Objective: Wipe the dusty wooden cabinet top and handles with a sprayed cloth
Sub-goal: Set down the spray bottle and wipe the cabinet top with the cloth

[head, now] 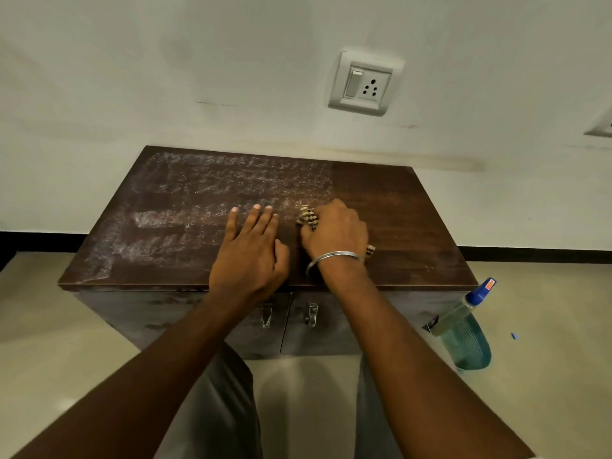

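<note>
- One dark brown wooden cabinet top (381, 207) fills the middle of the frame. Its left stretch is streaked with pale dust, while the right stretch shows bare dark grain.
- Two hands are in play, side by side and just apart at the centre.
- The left hand (255, 246) lies flat on the top, fingers straight and spread, holding nothing.
- The right hand (334, 230) is curled tight round one checked brown-and-cream cloth (306, 217), pressing it onto the wood. The cloth pokes out at the fingers and again near the wrist.
- One thin silver bangle (331, 260) circles the right wrist.
- Two metal door handles (266, 314) hang close together on the cabinet front, below the hands.
- At lower right, one clear plastic spray bottle (463, 309) with a blue nozzle leans in one teal mesh basket (470, 346) on the floor.
- The nozzle carries a small orange label, too small to read.
- On the wall at upper right is one white switch-and-socket plate (362, 82), and the corner of a second plate (601, 124) shows at the right edge.
- One tiny blue scrap (514, 335) lies on the floor at far right.
</note>
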